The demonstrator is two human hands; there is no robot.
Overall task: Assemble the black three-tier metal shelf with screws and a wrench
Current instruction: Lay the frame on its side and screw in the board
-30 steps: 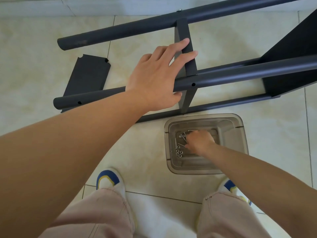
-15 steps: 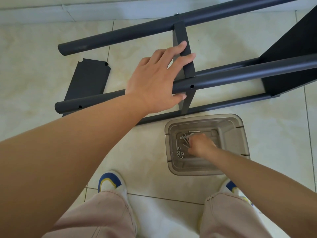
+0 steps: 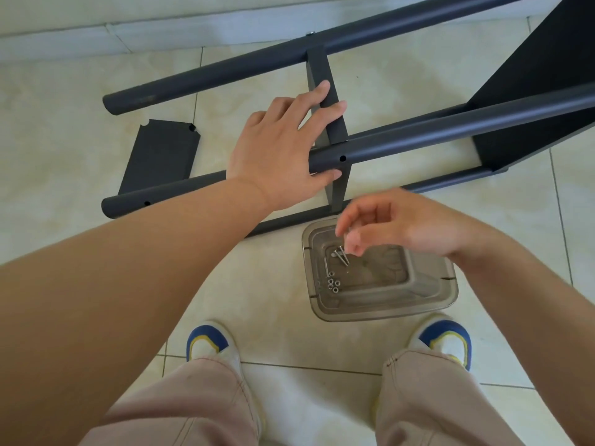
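Screws (image 3: 342,255) lay in the plastic tub (image 3: 380,304) just below the shelf frame (image 3: 418,141), where the left hand (image 3: 280,156) lay flat-fingered, while the right hand (image 3: 386,226) had risen from the tub, fingertips apparently pinching a screw, so fastening probably came next.

Left hand (image 3: 277,156) rests on the shelf frame (image 3: 418,140), thumb under the tube. Right hand (image 3: 392,226) pinches a screw (image 3: 342,252) above the clear tub (image 3: 386,312).
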